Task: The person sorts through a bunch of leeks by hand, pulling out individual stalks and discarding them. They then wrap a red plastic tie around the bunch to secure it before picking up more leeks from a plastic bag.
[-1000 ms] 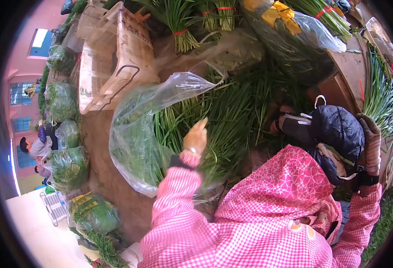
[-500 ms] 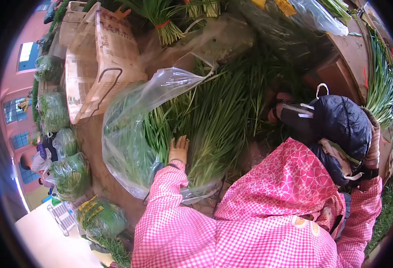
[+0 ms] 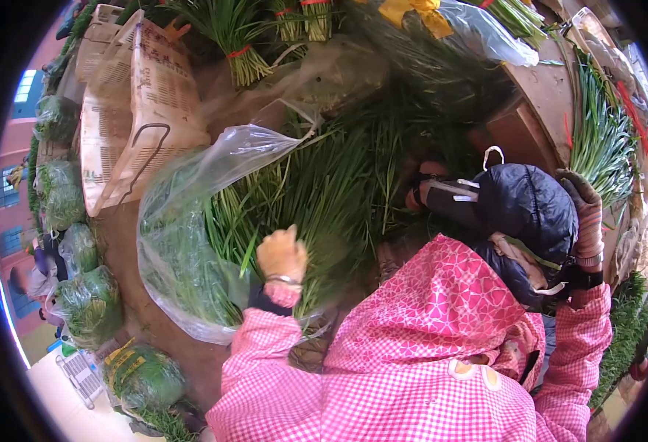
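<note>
The left hand [image 3: 282,254] is over green stalks [image 3: 331,184] near the edge of a clear bag [image 3: 165,258]. The right hand [image 3: 583,206] is beside dark padded cloth [image 3: 530,214].

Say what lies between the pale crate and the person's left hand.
In the head view, the clear plastic bag and some long green leaves lie between the pale crate and the left hand.

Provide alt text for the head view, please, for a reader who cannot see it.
A person's left hand is over long green leaves partly inside a clear plastic bag; the right hand is beside dark padded fabric. A pale crate shows at upper left.
</note>
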`<state>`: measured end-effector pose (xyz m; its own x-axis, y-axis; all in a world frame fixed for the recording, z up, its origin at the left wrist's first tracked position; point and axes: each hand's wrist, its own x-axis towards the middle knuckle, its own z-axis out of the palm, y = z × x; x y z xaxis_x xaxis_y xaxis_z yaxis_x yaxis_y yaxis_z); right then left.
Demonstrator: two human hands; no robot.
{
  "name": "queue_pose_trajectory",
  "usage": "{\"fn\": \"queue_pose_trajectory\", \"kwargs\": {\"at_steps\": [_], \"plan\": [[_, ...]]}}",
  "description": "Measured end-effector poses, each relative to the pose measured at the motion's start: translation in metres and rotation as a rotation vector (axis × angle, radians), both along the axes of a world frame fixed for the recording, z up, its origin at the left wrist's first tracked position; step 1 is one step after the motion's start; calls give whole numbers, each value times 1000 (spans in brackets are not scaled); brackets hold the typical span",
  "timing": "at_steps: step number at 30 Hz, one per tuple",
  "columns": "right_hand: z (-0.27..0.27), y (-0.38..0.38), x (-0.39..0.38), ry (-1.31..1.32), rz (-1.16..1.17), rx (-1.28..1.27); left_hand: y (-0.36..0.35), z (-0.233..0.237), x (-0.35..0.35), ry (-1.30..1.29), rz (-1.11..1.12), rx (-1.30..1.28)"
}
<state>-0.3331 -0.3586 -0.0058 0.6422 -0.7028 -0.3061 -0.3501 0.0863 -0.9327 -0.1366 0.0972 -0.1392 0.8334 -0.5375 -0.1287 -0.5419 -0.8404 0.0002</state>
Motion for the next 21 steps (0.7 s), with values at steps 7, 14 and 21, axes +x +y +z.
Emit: {"fn": "queue_pose_trajectory", "kwargs": {"at_steps": [7, 14, 21], "plan": [[-4, 0, -3, -35, -48, -16, -157, -161, -35, 1054, 283, 19], [-14, -4, -13, -44, -79, 10, -191, -156, -31, 803, 433, 177], [-13, 2, -10, -40, -159, 16, -161, -154, -36, 510, 259, -206]]}}
